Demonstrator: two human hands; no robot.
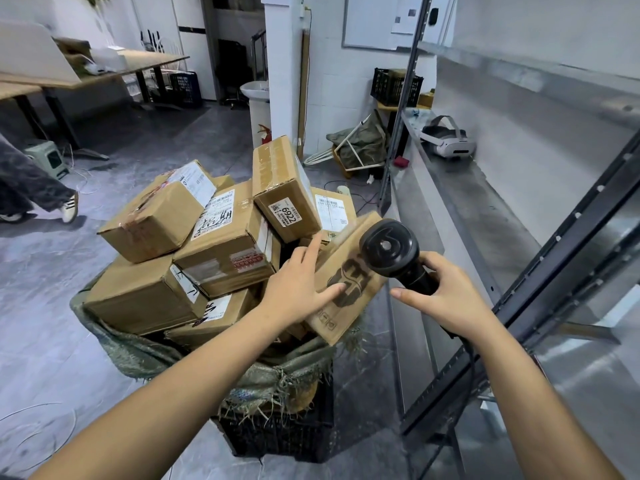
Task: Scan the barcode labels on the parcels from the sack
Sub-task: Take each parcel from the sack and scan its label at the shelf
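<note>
Fingers [329, 292] of the left hand [298, 292] lay spread and flat across the printed face of a flat carton [349, 271], thumb low on its dark logo, index reaching up past its top edge. Not a closed grip, more a press; prob. to tilt or steady the box so a label could be found, since the face under the fingers showed only print, no barcode.

Right hand [446, 292] was wrapped round the handle of the barcode scanner [391, 251], fingers curled on it, thumb sticking out free twd the carton. Scanner head sat just beyond the right fingertips, touching or nearly touching the carton's right edge, w/ its rear cap facing the camera, so the window seemed to aim away from the wearer and down.

Remaining parcels [221, 244] were heaped beyond and left of the left fingers, inside the open green sack [138, 355], which rested in a black crate [277, 438]. Several had white labels up, e.g. the upright box marked 6922 [287, 192] just past the index tip.
</note>
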